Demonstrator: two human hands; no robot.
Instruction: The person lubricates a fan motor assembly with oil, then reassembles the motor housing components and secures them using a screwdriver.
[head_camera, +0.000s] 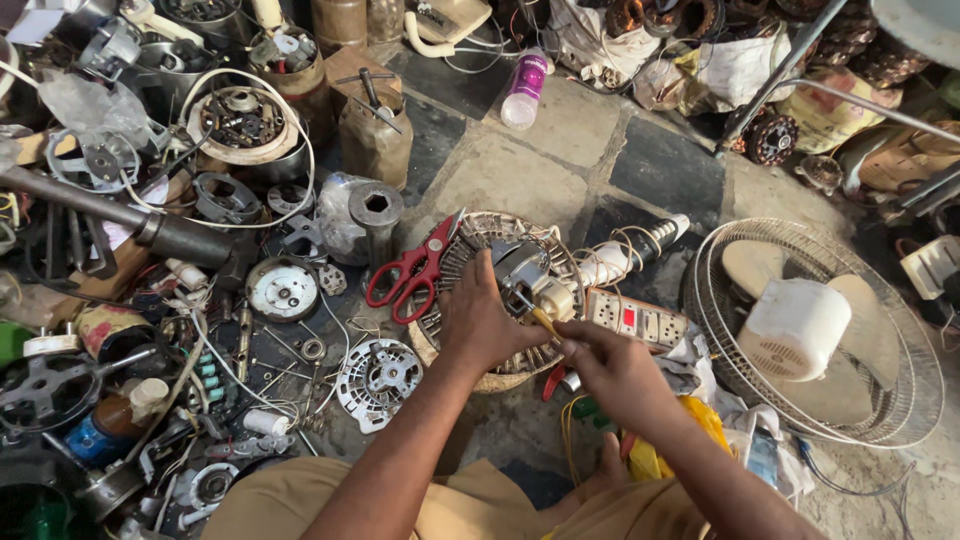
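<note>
Two closed grips: motor (528, 272), screwdriver (538, 316).

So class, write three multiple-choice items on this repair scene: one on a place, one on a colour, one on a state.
1. Where do the scissors lie?
A) left of the left hand
B) on the fan
C) in the right hand

2. What colour are the scissor handles?
A) blue
B) red
C) green

3. What is the right hand doing?
A) resting empty
B) gripping a bottle
C) holding a yellow-handled screwdriver to the motor

Answers: 1 A, they lie beside the left hand's thumb side; 2 B, both loops are red; 3 C, the fingers pinch the yellow handle.
</note>
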